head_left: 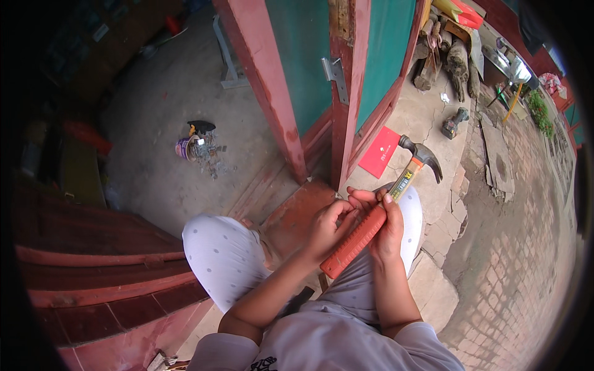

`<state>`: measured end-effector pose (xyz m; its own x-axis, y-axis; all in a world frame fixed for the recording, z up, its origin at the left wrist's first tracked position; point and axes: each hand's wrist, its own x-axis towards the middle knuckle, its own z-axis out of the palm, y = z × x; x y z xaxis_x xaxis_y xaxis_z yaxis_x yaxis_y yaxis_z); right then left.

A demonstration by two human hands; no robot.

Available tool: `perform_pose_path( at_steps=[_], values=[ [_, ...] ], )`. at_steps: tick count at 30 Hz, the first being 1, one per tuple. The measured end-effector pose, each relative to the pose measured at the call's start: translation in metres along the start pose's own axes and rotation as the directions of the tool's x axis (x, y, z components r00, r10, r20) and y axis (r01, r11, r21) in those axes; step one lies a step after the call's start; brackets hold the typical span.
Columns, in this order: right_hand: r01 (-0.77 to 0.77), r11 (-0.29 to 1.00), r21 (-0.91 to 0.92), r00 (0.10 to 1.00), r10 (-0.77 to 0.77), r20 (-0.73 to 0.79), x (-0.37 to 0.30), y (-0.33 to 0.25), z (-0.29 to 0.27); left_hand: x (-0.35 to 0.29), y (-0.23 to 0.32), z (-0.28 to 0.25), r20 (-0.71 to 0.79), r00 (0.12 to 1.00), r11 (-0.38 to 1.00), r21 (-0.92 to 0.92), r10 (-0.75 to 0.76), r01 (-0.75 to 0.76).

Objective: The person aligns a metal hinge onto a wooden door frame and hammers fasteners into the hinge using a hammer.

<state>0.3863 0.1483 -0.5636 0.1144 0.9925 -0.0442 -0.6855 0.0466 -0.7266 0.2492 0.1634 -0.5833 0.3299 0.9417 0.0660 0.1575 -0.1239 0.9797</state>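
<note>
Across my lap lies a claw hammer (354,246) with a ribbed orange-red grip, a yellow labelled neck and a dark steel head. The head points up and to the right, away from me. My right hand (389,232) is closed around the upper part of the grip, thumb along its side. Close against the other side of the grip is my left hand (334,227), its fingers curled inward. Whatever those fingers hold, if anything, is hidden. Ahead, a metal latch plate (336,77) sits on the edge of a red-framed door with green panels (303,62).
A red booklet (379,152) lies on the concrete beyond the hammer, with a cordless drill (455,122) farther right. Inside, a tipped tub (185,148) has spilled small metal pieces (213,162). Split logs (458,62) are piled at the back right. A red wooden sill (111,287) runs at left.
</note>
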Motion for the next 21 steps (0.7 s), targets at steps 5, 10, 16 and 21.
perform_pose_path(
  at_steps=[5, 10, 16, 21],
  values=[
    [0.097, 0.992, -0.076, 0.995, -0.097, 0.002, -0.002, -0.007, -0.009, 0.04, 0.019, -0.024, -0.27, 0.963, 0.976, -0.201, 0.025, -0.082],
    [0.203, 0.969, -0.138, 0.979, -0.205, 0.0, 0.0, 0.0, 0.0, 0.115, 0.032, -0.037, -0.244, 0.623, 0.633, 0.559, 0.743, -0.536],
    [0.132, 0.979, -0.153, 0.99, -0.138, -0.026, 0.002, 0.006, -0.001, 0.138, 0.009, -0.026, -0.193, 0.631, 0.583, 0.641, 0.752, -0.499],
    [0.127, 0.97, -0.208, 0.98, -0.155, -0.121, 0.006, 0.012, 0.006, 0.143, -0.005, -0.035, -0.23, 0.615, 0.59, 0.649, 0.754, -0.48]
  ],
)
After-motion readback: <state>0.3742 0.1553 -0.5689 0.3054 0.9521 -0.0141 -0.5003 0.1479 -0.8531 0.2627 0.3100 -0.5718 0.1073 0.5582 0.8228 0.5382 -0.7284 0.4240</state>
